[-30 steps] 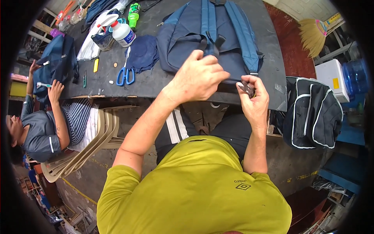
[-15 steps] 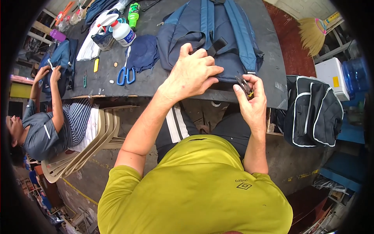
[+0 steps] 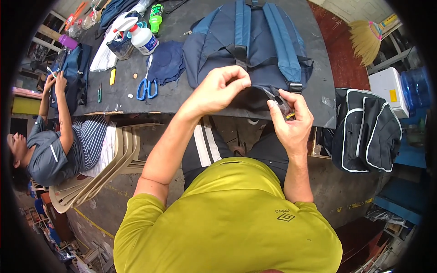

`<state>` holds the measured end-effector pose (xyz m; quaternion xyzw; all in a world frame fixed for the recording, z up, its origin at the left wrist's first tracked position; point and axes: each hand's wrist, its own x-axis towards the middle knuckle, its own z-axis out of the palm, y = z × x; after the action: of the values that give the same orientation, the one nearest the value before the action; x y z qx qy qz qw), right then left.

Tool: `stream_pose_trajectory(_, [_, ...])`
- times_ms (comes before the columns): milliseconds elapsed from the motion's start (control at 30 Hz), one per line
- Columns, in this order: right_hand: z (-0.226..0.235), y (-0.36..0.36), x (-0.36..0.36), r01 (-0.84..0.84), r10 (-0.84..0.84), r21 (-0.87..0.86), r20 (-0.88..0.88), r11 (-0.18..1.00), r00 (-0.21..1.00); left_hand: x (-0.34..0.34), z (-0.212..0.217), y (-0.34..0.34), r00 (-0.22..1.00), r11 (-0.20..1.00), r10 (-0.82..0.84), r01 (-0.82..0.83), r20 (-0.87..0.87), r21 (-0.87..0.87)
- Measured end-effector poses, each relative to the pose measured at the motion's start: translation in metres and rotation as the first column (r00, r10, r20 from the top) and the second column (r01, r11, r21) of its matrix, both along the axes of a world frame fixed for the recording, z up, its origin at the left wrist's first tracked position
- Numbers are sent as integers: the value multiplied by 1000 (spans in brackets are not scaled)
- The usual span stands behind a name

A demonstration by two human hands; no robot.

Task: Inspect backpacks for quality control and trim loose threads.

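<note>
A navy backpack [image 3: 218,50] with teal shoulder straps lies on the black table in front of me. My left hand [image 3: 223,88] is closed in a pinch at its near edge, where the fabric is drawn up; whether a loose thread is also between the fingertips is too small to tell. My right hand [image 3: 292,118] grips small dark thread snips [image 3: 283,107] with a bit of yellow, the pale blade tips pointing at the backpack's near edge. A strap buckle [image 3: 295,86] lies just above my right fingers.
Left on the table [image 3: 173,102] are blue-handled scissors [image 3: 147,88], a navy cloth [image 3: 168,63], a yellow cutter [image 3: 112,76], a spray bottle [image 3: 144,40] and a green bottle [image 3: 155,19]. A co-worker [image 3: 54,152] handles another bag [image 3: 75,68]. A black backpack [image 3: 364,132] stands at right.
My left hand has come down from over the straps to the backpack's near edge and pinches there. The snips in my right hand have turned toward that edge, which now stands raised.
</note>
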<state>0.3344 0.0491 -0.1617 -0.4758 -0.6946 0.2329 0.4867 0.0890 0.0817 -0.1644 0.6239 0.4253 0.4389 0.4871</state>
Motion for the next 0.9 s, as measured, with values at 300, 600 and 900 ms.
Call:
stream_pose_trajectory(300, [22, -2, -10, -34, 35, 89, -17, 995, 999, -4, -8, -8, 987, 998, 36, -28, 160, -53])
stream_pose_trajectory(600, [46, -1, -21, -64, 36, 83, 305, 994, 952, 8, 4, -17, 969, 943, 172, -109, -178, 316])
stream_pose_trajectory(900, [54, 5, -19, -104, 69, 58, 432, 993, 899, 10, 2, -17, 949, 933, 189, -93, -253, 348])
